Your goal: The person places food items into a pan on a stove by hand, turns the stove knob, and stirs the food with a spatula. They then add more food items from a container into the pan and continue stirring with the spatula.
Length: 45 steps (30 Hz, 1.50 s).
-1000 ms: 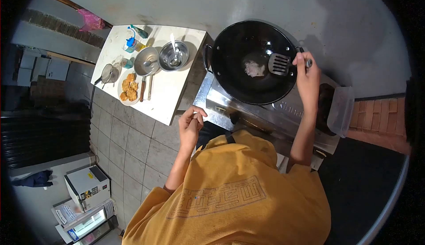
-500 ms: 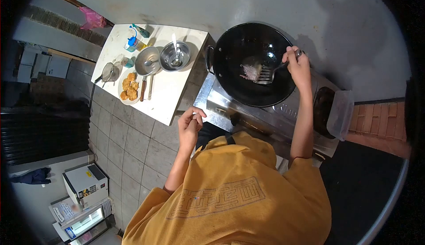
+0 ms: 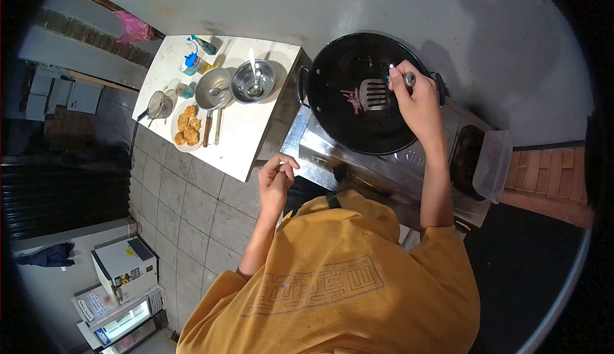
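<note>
My right hand [image 3: 416,104] is closed around the handle of a slotted metal spatula [image 3: 373,94], over the right side of a large black wok [image 3: 358,133]. The spatula's slotted blade points left, low over the wok's middle. Just left of the blade lies a small clump of thin purplish strips [image 3: 351,100], perhaps sliced shallot or onion. My left hand [image 3: 275,180] hovers in front of my body, between the stove and the white table, its fingers curled in with nothing visible in them.
On the white table [image 3: 240,152] stand a plate of fried pieces [image 3: 187,128], a saucepan [image 3: 211,85], a steel bowl [image 3: 267,76] with a spoon, and several jars. The wok sits on a metal stove [image 3: 377,168]. A clear plastic container [image 3: 494,165] is at its right.
My right hand has moved left and turned, bringing the spatula blade flatter and further left and up. The strips, bunched and bubbling before, now lie more spread out. My left hand stays put.
</note>
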{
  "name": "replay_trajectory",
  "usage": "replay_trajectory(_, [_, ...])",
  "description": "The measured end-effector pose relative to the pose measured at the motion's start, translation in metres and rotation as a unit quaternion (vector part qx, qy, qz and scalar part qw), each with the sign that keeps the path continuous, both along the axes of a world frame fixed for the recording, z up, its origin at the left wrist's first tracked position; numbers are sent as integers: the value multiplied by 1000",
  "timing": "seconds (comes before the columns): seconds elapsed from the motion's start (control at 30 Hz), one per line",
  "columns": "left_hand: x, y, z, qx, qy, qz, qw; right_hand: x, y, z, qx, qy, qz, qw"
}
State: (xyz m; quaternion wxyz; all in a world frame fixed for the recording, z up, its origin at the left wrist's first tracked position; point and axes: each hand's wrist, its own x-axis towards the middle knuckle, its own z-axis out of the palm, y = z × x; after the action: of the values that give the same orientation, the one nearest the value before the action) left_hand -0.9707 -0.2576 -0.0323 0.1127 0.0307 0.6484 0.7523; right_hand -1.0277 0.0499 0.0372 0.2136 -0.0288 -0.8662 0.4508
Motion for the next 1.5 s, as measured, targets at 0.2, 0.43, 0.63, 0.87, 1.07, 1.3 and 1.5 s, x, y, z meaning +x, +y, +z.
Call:
replay_trajectory(0.2, [0,-2,1,3,-3,-2,1000,5,7,9,12,3,-15,1000])
replay_trajectory(0.43, [1,-3,0,11,-6,-9,1000,-1,38,-1,34,-46,-78,995])
replay_trajectory(0.63, [1,-4,0,3,1,-5,1000,-14,58,-33,12,-79,-102,991])
replay_trajectory(0.87, [0,-3,3,-20,-7,-9,1000,-34,39,-65,-261,-83,19,962])
replay_trajectory(1.07, [-1,-2,4,-19,-11,-10,1000,-26,-7,-33,-75,12,50,996])
replay_trajectory(1.3, [0,-2,0,-1,-1,5,1000,-7,-30,8,-17,16,89,996])
replay_trajectory(1.5, [1,-3,3,-18,-4,-7,1000,0,-20,9,-14,24,80,996])
